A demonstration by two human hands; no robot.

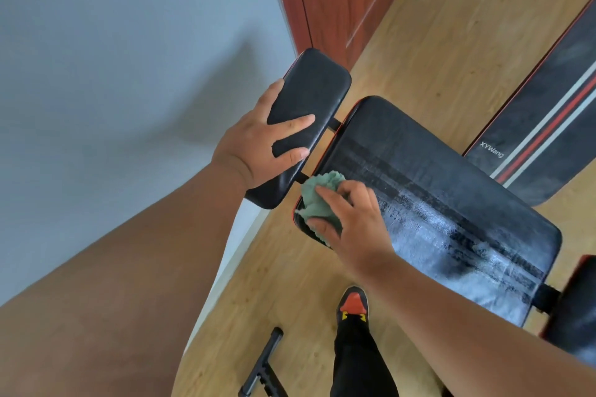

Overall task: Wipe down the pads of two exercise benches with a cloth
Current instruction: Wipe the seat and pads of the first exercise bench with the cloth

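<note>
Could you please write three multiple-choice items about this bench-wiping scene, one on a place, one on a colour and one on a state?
1. Where is the cloth?
A. On the floor
B. At the end of the large pad nearest the small pad
C. On the striped bench

2. What colour is the cloth?
A. Pale green
B. Red
C. White

3. What is the left hand doing?
A. Hanging free
B. Holding the cloth
C. Gripping the small pad

Answers:
1 B: the right hand presses the cloth there.
2 A: it looks pale green against the black pad.
3 C: its fingers wrap over the small pad's top.
</note>
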